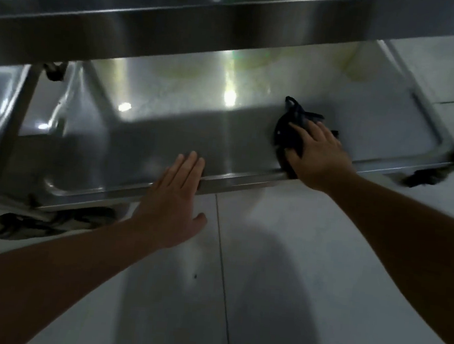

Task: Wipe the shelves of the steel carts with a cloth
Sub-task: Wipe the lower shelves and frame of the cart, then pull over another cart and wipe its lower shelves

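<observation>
The right hand (319, 153) is pressing a dark cloth (289, 135) flat onto the lower shelf (168, 135), near its front rim and right of centre, fingers straight and slightly spread over the cloth; the left hand (174, 203) is resting on the front rim, fingers straight and together, holding nothing; the upper shelf (151, 26) is overhanging above; the pale tiled floor (308, 263) is lying below.
</observation>
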`<state>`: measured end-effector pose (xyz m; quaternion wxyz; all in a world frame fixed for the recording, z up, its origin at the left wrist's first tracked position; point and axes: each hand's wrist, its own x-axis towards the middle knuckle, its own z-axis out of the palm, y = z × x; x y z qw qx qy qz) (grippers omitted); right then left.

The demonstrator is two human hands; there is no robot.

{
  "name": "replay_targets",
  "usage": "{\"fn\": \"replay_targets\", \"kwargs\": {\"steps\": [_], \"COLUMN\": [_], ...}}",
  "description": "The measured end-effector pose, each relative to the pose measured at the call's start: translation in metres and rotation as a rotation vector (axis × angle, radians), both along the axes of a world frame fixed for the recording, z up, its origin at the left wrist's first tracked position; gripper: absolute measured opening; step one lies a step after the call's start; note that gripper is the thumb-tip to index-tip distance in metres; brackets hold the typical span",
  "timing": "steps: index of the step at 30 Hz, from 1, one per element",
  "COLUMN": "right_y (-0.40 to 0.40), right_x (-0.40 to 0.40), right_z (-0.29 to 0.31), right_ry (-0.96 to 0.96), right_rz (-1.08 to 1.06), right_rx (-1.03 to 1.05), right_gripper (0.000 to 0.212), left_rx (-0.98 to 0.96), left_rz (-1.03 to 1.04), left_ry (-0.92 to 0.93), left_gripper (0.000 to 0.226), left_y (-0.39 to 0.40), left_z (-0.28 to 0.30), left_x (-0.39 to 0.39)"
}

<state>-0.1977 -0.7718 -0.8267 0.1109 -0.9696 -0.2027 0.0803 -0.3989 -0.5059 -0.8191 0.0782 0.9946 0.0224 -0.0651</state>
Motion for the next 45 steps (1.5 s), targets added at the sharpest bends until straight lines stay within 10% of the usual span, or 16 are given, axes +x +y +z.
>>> {"fn": "replay_targets", "kwargs": {"steps": [20, 29, 37, 42, 45], "right_y": [-0.167, -0.063, -0.011, -0.007, -0.030], "right_x": [0.090, 0.011, -0.030, -0.080, -0.145], "right_z": [0.001, 0.002, 0.038, 0.103, 0.142], "right_ry": [-0.012, -0.058, 0.206, 0.516, 0.765], "right_rz": [-0.553, 0.065, 0.314, 0.262, 0.395], "right_rx": [-0.064, 0.081, -0.010, -0.176, -0.330], "right_gripper": [0.074, 0.086, 0.047, 0.007, 0.026], "left_rx": [0.084, 0.066, 0.066, -0.105, -0.160], "left_rz": [-0.090, -0.078, -0.071, 0.323, 0.343], "left_ry": [-0.051, -0.009, 0.395, 0.401, 0.659], "left_gripper": [0.114, 0.120, 0.118, 0.098, 0.093], "left_y": [-0.098, -0.090, -0.092, -0.107, -0.126], "left_z": [-0.021, -0.021, 0.019, 0.085, 0.133], "left_x": [0.050, 0.058, 0.082, 0.028, -0.040]}}
